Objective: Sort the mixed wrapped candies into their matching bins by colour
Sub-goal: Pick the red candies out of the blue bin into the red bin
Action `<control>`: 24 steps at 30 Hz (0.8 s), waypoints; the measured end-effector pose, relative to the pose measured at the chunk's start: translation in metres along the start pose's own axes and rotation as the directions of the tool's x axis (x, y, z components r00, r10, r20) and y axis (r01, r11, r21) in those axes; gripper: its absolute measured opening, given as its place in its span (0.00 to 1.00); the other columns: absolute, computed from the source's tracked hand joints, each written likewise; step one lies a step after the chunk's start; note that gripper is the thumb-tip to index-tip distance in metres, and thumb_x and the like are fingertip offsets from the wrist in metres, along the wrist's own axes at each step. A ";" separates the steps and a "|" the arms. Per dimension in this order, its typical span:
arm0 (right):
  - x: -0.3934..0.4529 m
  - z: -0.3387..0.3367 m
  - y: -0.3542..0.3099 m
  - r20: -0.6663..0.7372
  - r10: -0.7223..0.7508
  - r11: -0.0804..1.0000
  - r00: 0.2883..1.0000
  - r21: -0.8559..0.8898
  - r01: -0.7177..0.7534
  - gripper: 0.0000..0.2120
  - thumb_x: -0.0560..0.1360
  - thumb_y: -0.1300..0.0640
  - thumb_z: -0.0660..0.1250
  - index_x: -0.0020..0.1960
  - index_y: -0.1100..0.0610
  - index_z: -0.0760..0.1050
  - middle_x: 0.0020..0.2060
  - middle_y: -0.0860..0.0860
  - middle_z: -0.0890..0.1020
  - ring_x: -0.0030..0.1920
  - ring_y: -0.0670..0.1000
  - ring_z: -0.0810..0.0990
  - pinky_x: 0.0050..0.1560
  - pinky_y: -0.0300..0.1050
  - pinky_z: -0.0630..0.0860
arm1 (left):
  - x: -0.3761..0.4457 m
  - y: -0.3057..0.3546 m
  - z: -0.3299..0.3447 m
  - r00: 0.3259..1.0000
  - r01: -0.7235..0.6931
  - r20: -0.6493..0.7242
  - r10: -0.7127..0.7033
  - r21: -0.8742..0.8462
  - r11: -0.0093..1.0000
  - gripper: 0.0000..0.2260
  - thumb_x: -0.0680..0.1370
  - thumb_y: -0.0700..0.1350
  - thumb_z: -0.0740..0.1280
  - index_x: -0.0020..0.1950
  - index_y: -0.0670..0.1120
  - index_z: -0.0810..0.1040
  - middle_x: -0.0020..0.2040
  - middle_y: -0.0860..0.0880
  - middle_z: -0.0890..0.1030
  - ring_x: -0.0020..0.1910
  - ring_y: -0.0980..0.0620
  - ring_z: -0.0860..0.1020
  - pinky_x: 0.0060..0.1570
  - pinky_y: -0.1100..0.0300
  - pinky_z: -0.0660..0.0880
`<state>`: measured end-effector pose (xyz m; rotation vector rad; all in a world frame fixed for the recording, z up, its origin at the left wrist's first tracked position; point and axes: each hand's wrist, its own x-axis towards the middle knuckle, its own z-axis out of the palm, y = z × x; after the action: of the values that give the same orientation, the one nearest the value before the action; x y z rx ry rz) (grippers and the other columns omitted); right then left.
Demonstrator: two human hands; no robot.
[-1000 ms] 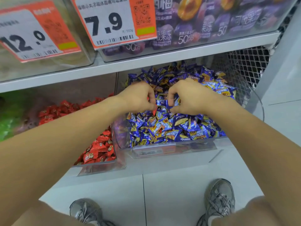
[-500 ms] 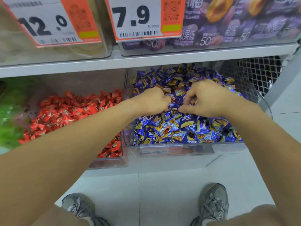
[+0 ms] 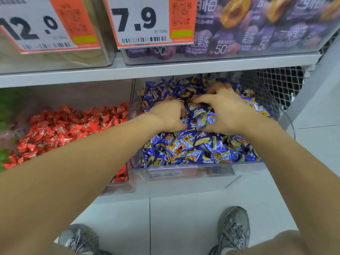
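Both hands are down in the clear bin (image 3: 244, 171) of blue-and-yellow wrapped candies (image 3: 198, 150). My left hand (image 3: 168, 115) lies on the pile with its fingers curled under; what they enclose is hidden. My right hand (image 3: 227, 112) is spread over the candies just to the right, fingers splayed and partly blurred, thumb low beside a loose blue candy (image 3: 201, 121) lying between the two hands. The red wrapped candies (image 3: 73, 126) fill the neighbouring bin on the left. No red wrapper shows among the blue ones.
Green candies (image 3: 4, 107) show blurred at the far left edge. A shelf (image 3: 165, 69) with price tags and bins of purple jelly packs (image 3: 239, 30) overhangs the bins. Wire mesh (image 3: 277, 85) backs the right side. My shoes (image 3: 233, 229) stand on the white floor.
Both hands have pushed deeper and further back into the blue pile. My right hand's fingers have spread wide. The bit of red seen at my left fingertips a second ago is out of sight.
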<state>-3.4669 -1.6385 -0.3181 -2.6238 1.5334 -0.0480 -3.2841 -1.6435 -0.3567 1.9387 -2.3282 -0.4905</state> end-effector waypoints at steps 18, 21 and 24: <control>-0.005 -0.012 0.002 0.299 -0.093 0.991 0.950 0.120 0.059 0.32 0.66 0.37 0.76 0.67 0.35 0.71 0.70 0.47 0.68 0.69 0.55 0.63 0.69 0.57 0.66 | -0.051 -0.010 -0.045 0.998 -0.057 0.022 0.053 0.230 0.972 0.18 0.64 0.52 0.79 0.44 0.42 0.81 0.33 0.45 0.79 0.30 0.50 0.71 0.39 0.53 0.74; -0.002 -0.028 -0.001 0.209 -0.102 0.977 0.972 0.206 0.059 0.36 0.63 0.32 0.74 0.69 0.37 0.70 0.70 0.45 0.72 0.70 0.51 0.69 0.71 0.56 0.66 | -0.079 -0.011 -0.050 0.996 -0.069 -0.035 0.079 0.234 0.970 0.18 0.65 0.56 0.78 0.48 0.48 0.81 0.32 0.53 0.76 0.34 0.53 0.73 0.39 0.56 0.73; 0.005 -0.034 -0.015 0.111 -0.122 0.976 0.986 0.193 0.099 0.37 0.62 0.33 0.74 0.70 0.38 0.70 0.70 0.44 0.73 0.70 0.50 0.71 0.71 0.56 0.66 | -0.097 -0.011 -0.048 0.992 -0.098 -0.052 0.116 0.271 0.958 0.26 0.65 0.61 0.77 0.59 0.54 0.78 0.44 0.54 0.75 0.48 0.51 0.76 0.47 0.56 0.73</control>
<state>-3.4539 -1.6376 -0.2831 -2.5105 1.2770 -0.0367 -3.2418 -1.5609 -0.3005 1.8823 -2.5514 -0.1028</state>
